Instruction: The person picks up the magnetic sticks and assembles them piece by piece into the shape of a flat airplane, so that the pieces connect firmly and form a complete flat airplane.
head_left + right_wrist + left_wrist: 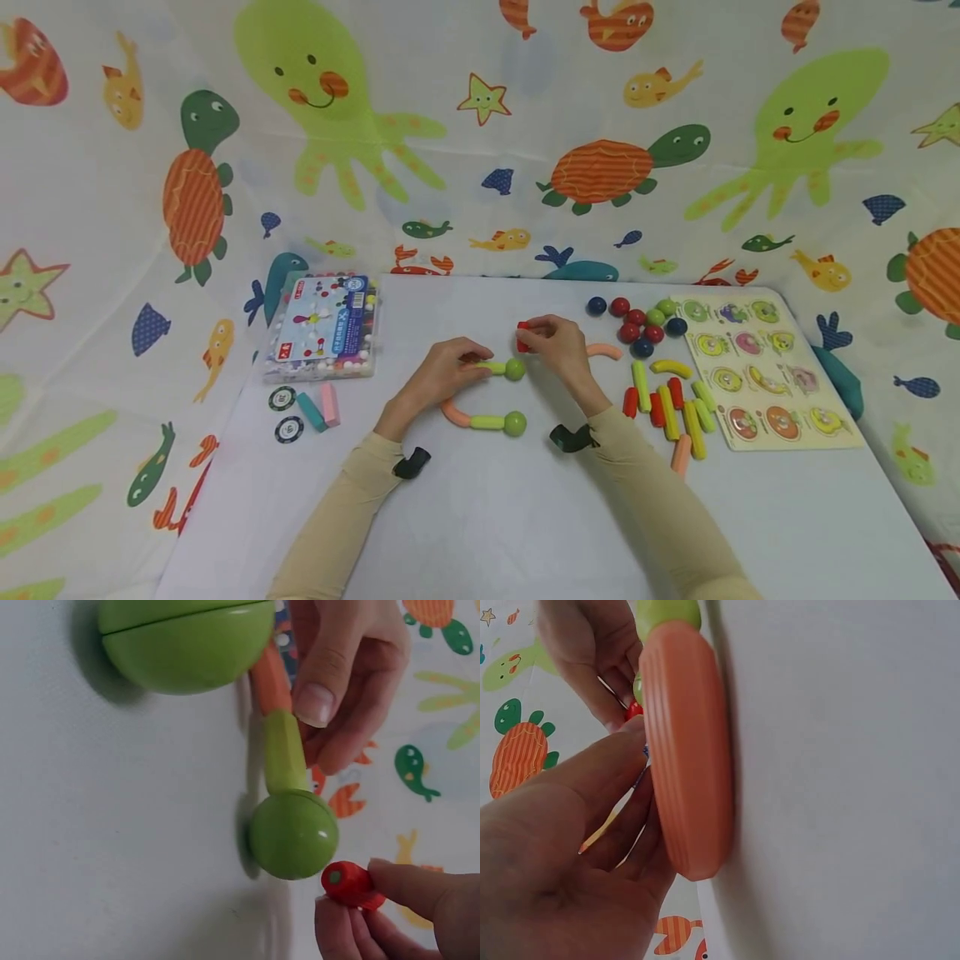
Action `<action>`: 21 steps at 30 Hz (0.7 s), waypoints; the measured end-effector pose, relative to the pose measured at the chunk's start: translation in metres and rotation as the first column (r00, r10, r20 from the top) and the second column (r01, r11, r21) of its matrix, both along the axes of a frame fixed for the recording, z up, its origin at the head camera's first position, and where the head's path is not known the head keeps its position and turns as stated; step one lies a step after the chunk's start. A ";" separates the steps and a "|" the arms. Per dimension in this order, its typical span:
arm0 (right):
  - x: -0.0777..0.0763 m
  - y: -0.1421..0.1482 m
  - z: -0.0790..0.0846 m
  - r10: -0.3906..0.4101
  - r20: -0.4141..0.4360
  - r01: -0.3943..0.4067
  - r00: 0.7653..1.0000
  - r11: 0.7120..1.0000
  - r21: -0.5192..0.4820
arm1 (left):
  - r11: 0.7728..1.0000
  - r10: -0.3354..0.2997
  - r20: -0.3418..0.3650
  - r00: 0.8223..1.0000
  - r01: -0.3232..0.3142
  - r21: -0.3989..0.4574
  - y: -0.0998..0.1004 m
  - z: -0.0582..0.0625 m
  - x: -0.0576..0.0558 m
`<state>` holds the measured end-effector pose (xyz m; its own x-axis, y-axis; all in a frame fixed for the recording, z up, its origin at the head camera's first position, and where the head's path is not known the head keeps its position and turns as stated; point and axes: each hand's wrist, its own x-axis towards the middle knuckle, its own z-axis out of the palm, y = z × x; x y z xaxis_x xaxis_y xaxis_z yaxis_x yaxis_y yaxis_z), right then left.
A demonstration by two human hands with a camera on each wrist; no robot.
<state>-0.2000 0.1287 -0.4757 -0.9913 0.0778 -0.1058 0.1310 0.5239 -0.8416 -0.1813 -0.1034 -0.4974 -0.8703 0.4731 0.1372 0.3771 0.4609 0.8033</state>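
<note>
Frame centre: left hand (450, 372) pinches orange rod (271, 682) joined to green rod (492, 367), apparently steadying it on bench (495, 517). Right hand (557, 343) pinches red piece (522, 337) by sides, just above green ball (515, 369) in frame, likely to leave end exposed.

Dim, diffuse light, soft shadows

My right grip (456, 915) pinches a short red cylinder (349, 882) near a glossy green ball (294, 836). The ball caps a faceted yellow-green rod (285, 750); my left grip (346, 675) adjoins the rod.
</note>
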 end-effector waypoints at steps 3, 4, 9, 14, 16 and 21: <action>0.000 -0.002 -0.004 0.002 0.010 -0.003 1.000 1.000 0.021 | 1.000 -0.002 0.007 1.000 0.002 -0.010 0.000 0.000 0.000; 0.000 -0.003 -0.005 0.004 0.014 -0.005 1.000 1.000 0.024 | 1.000 -0.001 0.007 1.000 0.001 -0.016 0.001 0.000 -0.001; 0.000 -0.006 -0.010 0.017 0.025 -0.018 1.000 1.000 0.022 | 0.999 0.001 0.010 1.000 -0.001 -0.035 0.002 0.000 -0.001; 0.001 -0.007 -0.009 0.028 0.017 -0.029 0.999 0.999 0.039 | 0.999 0.006 0.009 1.000 -0.005 -0.049 0.002 0.001 -0.001; 0.002 -0.007 -0.009 0.036 0.027 -0.037 0.999 0.998 0.048 | 0.998 0.004 0.014 1.000 -0.003 -0.058 0.001 0.000 0.000; 0.003 -0.008 -0.012 0.061 0.072 -0.065 0.996 0.996 0.059 | 0.997 -0.007 0.031 0.999 0.010 -0.083 -0.002 0.000 0.001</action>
